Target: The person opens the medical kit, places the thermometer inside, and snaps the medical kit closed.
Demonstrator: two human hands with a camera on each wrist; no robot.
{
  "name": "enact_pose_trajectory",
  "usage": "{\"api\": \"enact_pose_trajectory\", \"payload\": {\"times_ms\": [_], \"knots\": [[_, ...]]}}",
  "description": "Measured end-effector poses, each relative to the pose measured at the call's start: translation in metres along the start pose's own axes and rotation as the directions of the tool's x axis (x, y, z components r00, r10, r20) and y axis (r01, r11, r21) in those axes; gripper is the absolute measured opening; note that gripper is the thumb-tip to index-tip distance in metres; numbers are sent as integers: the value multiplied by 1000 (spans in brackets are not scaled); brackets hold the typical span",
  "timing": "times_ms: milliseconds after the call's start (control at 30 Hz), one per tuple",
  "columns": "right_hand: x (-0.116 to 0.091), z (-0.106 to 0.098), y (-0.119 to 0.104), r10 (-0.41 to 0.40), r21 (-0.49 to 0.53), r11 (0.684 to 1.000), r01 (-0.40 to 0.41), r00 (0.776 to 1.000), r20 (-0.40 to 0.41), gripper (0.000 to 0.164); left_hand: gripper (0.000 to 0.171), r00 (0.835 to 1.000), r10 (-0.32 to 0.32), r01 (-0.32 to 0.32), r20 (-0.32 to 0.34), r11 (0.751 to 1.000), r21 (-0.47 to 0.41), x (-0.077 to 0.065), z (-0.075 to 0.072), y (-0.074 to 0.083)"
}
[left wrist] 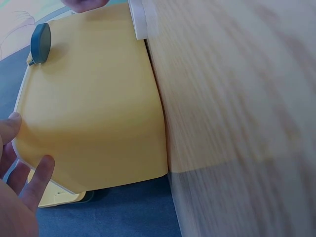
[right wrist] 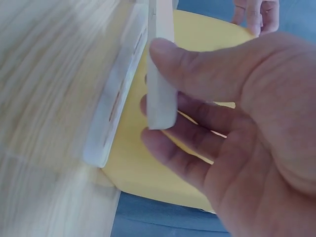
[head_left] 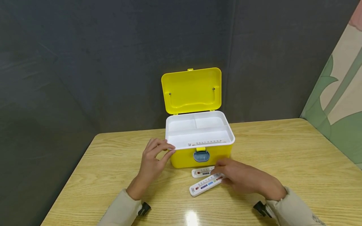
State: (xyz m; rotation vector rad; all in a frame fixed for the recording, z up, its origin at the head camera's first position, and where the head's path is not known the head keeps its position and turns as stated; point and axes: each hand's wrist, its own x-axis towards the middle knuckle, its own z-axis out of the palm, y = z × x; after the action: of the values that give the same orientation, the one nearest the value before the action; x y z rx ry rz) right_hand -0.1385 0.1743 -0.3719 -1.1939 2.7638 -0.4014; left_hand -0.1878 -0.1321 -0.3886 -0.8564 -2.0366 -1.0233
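A yellow storage box (head_left: 183,158) with a white inner tray (head_left: 181,133) stands with its lid (head_left: 195,91) raised. My left hand (head_left: 154,157) pinches the tray rim at the box's front left corner. In front of the box, my right hand (head_left: 240,177) holds a white wall thermometer (head_left: 206,185) with coloured labels, thumb on one side and fingers on the other in the right wrist view. A second white thermometer (head_left: 200,172) lies on the table between it and the box, partly hidden by that hand. Another scale strip (head_left: 207,143) shows in the tray's front compartment.
The wooden table (head_left: 282,150) extends to both sides of the box. Dark cloth (head_left: 127,62) hangs right behind it, and a painted panel (head_left: 339,103) borders the right side. A grey-blue latch (head_left: 201,156) hangs on the box front.
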Motion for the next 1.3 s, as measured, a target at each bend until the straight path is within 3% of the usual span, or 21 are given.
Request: {"api": "enact_pose_trajectory", "payload": {"times_ms": [433, 1300], "knots": [[0, -6, -9, -61, -41, 997, 58, 995, -75, 39, 16, 1000, -1, 1, 1, 1000, -1, -1, 0, 0], [-4, -18, -14, -43, -43, 998, 36, 983, -176, 42, 17, 1000, 9, -9, -4, 1000, -7, 0, 0, 0]]}}
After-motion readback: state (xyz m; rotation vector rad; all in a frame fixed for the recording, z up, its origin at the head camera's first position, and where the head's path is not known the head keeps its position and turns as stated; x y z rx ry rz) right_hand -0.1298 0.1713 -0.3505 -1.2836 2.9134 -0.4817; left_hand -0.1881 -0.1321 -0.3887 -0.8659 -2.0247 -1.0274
